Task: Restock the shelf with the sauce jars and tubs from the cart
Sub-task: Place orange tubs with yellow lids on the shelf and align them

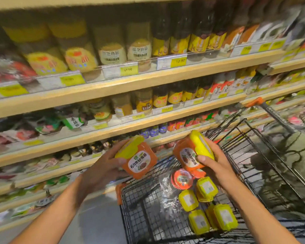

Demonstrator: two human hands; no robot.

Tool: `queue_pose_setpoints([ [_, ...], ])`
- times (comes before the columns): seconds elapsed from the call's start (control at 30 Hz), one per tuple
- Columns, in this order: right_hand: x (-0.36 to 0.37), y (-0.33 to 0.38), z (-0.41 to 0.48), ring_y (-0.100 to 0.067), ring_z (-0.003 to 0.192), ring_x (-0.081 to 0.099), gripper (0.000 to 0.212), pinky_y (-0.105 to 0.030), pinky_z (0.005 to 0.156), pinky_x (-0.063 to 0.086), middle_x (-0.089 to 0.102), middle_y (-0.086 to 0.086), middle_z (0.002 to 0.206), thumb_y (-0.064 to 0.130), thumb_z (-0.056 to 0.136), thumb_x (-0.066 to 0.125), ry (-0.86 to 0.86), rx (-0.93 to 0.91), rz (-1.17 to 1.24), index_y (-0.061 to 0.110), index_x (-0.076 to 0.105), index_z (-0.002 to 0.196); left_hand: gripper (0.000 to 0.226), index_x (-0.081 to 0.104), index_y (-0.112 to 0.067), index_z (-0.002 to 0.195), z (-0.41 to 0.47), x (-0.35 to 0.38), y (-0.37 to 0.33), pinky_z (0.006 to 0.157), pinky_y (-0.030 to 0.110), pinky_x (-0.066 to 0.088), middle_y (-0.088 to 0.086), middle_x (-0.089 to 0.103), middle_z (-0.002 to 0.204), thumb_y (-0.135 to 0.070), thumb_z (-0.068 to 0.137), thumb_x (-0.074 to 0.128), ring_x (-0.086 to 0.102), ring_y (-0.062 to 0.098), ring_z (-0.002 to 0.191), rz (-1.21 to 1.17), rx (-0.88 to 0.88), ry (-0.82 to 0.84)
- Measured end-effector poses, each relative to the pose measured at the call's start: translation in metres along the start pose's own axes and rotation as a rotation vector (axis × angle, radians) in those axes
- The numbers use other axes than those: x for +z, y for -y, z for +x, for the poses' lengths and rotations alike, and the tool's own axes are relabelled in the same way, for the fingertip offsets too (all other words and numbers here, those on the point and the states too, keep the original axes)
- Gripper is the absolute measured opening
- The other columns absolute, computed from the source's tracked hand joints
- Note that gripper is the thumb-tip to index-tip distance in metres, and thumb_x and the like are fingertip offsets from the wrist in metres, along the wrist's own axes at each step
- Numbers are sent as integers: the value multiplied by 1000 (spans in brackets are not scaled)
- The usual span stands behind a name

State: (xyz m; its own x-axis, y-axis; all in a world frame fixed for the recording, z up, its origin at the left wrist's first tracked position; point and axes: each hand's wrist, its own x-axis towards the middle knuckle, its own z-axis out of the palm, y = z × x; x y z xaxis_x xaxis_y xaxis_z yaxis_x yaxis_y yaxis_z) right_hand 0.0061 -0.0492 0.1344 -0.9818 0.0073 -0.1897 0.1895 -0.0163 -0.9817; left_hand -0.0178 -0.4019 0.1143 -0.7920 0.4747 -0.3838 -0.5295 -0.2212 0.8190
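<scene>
- head view: the left hand [102,166] grips the left tub [137,161], an orange tub with a yellow lid. its fingers are curled round the lid end and its thumb is on the near side.
- this tub is tilted with its label towards the camera, held in the air in front of the lower boards of the shelf [113,85].
- the right hand [213,162] grips the right tub [188,154], of the same kind. the thumb lies across the label edge and the fingers wrap the yellow lid.
- this tub is on its side, held above the near left corner of the cart [253,155].
- the two held tubs are near each other but apart.
- the cart is black wire with an orange handle [253,102] and stands just right of the shelf.
- in the cart lie more yellow-lidded tubs [207,188], bunched together with some touching, and a round red-lidded pot [182,178] just below the right tub.
- the shelf has pale wooden edges with yellow price tags [178,61], and carries rows of jars [113,50] and dark bottles [180,36]. much of it is blurred.
</scene>
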Motion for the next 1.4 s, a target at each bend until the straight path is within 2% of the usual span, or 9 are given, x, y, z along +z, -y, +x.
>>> queue_pose_setpoints([
  [0.17, 57, 23, -1, -19, 121, 60, 90, -41, 98, 51, 60, 3, 135, 54, 53, 87, 89, -29, -21, 35, 54, 135, 110, 44, -22, 149, -55, -28, -6, 91, 65, 52, 18, 51, 146, -40, 55, 97, 55, 49, 126, -40, 108, -46],
  [0.27, 103, 38, -11, -21, 117, 62, 90, -36, 90, 53, 65, 3, 128, 48, 55, 87, 153, -46, -3, 27, 54, 136, 89, 43, -23, 150, -94, -49, -4, 95, 76, 44, 21, 48, 148, -32, 74, 87, 54, 51, 126, -61, 197, -114],
  [0.37, 153, 48, -27, -29, 111, 64, 93, -43, 88, 52, 67, -7, 123, 42, 51, 92, 233, -29, 46, 24, 55, 135, 100, 37, -22, 153, -142, -70, -5, 99, 81, 34, 25, 48, 147, -41, 70, 89, 49, 53, 130, -55, 253, -140],
  [0.67, 308, 76, -102, -33, 96, 69, 105, -43, 72, 57, 69, -13, 117, 49, 33, 98, 436, 6, 97, 28, 59, 129, 90, 48, -32, 145, -331, -112, -2, 86, 43, 56, 14, 57, 143, -41, 66, 89, 60, 39, 124, -59, 402, -328],
  [0.87, 420, 81, -150, -27, 91, 70, 73, -37, 64, 58, 66, -14, 117, 23, 63, 84, 634, -3, 114, 24, 58, 131, 104, 46, -26, 147, -457, -144, 8, 101, 57, 50, 13, 59, 142, -49, 57, 94, 59, 38, 127, -94, 510, -477],
  [0.93, 457, 83, -165, -27, 91, 70, 71, -34, 62, 57, 67, -15, 117, 10, 68, 79, 701, -1, 138, 20, 55, 134, 110, 48, -25, 144, -499, -153, 13, 91, 50, 57, 13, 63, 137, -49, 48, 97, 63, 36, 121, -120, 535, -557],
  [1.1, 545, 94, -204, -31, 99, 70, 59, -35, 67, 58, 71, -9, 116, 20, 71, 71, 863, -18, 117, 28, 59, 128, 108, 46, -25, 148, -586, -177, 34, 91, 55, 54, 14, 57, 143, -45, 55, 97, 59, 40, 126, -163, 630, -666],
  [1.27, 621, 96, -229, -36, 105, 67, 81, -48, 80, 57, 67, -12, 121, 34, 56, 80, 968, -51, 88, 25, 56, 133, 99, 45, -24, 149, -648, -192, 45, 88, 55, 53, 15, 53, 146, -48, 65, 90, 54, 45, 129, -149, 702, -770],
  [1.4, 678, 96, -241, -37, 106, 67, 86, -40, 70, 59, 66, -13, 123, 38, 52, 86, 1044, -59, 76, 28, 58, 133, 96, 52, -29, 142, -684, -206, 48, 91, 58, 55, 14, 59, 140, -51, 58, 92, 60, 41, 124, -191, 749, -900],
])
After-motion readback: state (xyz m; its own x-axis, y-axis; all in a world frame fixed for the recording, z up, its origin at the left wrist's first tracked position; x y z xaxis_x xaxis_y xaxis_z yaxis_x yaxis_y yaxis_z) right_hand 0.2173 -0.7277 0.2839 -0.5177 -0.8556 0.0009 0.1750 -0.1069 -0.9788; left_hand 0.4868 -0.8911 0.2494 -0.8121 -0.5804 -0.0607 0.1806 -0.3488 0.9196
